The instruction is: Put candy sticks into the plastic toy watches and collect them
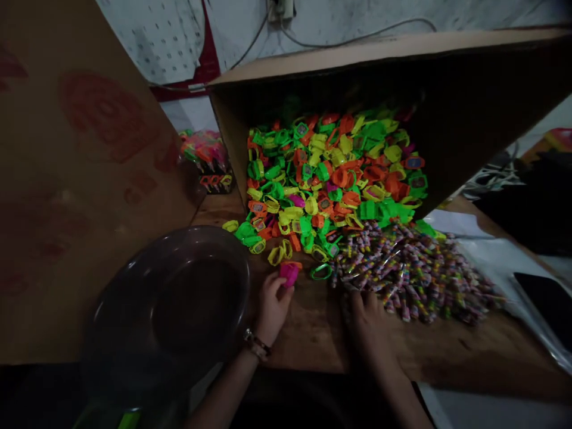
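My left hand (271, 304) pinches a pink plastic toy watch (289, 273) at the near edge of a heap of green, yellow and orange toy watches (326, 179) that spills from a tipped cardboard box (402, 65). Lying flat on the wooden table (313, 333), my right hand (366, 322) has its fingertips at the near left edge of a pile of small wrapped candy sticks (411, 274). Whether it grips any candy cannot be seen. A wristwatch is on my left wrist.
A dark round bowl (179, 310) stands left of my left hand. A large cardboard sheet (75, 179) rises at the left. Bagged toys (208, 158) sit behind it. Clear plastic bags (491, 256) and a dark phone (547, 301) lie at the right.
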The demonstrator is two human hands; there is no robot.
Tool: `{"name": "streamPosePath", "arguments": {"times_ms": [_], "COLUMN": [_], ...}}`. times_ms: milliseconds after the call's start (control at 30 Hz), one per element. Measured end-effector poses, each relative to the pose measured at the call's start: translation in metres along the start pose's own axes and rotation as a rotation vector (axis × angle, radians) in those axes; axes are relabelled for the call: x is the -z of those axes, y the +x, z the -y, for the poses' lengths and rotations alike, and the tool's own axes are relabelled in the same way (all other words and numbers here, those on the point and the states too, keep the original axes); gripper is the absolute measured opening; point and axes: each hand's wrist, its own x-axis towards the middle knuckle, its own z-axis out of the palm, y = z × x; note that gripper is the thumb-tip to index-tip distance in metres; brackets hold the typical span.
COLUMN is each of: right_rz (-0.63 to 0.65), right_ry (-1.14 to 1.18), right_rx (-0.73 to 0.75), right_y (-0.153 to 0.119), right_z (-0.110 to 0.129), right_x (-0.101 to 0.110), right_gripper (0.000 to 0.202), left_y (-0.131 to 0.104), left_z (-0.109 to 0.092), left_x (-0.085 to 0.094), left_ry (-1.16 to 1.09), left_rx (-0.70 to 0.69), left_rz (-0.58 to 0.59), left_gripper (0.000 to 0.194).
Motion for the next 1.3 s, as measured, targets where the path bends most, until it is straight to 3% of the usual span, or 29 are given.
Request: {"name": "streamPosePath", "arguments": {"times_ms": [200,333,433,567,700,767,900,1033,1300], "right_rz": [0.076,0.145,0.094,-0.054,0.042,0.073,0.010,-0.011,-0.118], "right_ry": [0.002,0.089,0.177,0.526,1.021,1.091,1.043,1.013,0.795], "right_rx": [0.044,0.089,-0.006,-0.127,-0.111,-0.118,-0.085,-0.103,-0.063], "right_y": [0.008,0.015,0.015,0.009,-0.004,-0.008,-0.004,-0.002,-0.008], "right_z": [0.000,-0.002,0.001,0.007,0.021,0.030,0.043,0.049,0.053], "right_x": [0.009,0.010,0.009,0.025,0.060,0.075,0.091,0.094,0.094], "right_gripper": [0.028,0.027,0.031,0.033,0.033,0.032,0.026,0.021,0.029], "left_y": [-0.004,-0.008,-0.006,-0.001,0.000,-0.002,-0.009,-0.014,-0.020], "left_z": [-0.028,-0.056,-0.065,-0.062,-0.059,-0.059,-0.061,-0.060,-0.065], "left_x": [-0.003,-0.002,-0.001,0.001,0.003,0.002,-0.002,-0.001,0.004], "left_ry": [-0.421,-0.560,-0.654,-0.777,-0.898,-0.906,-0.819,-0.657,-0.362], "left_rx": [0.241,0.272,0.273,0.437,0.603,0.585,0.415,0.234,-0.023], "left_rz": [0.105,0.128,0.117,0.200,0.346,0.341,0.224,0.199,0.186], "left_gripper": [0.040,0.035,0.038,0.050,0.049,0.044,0.044,0.049,0.026]}}
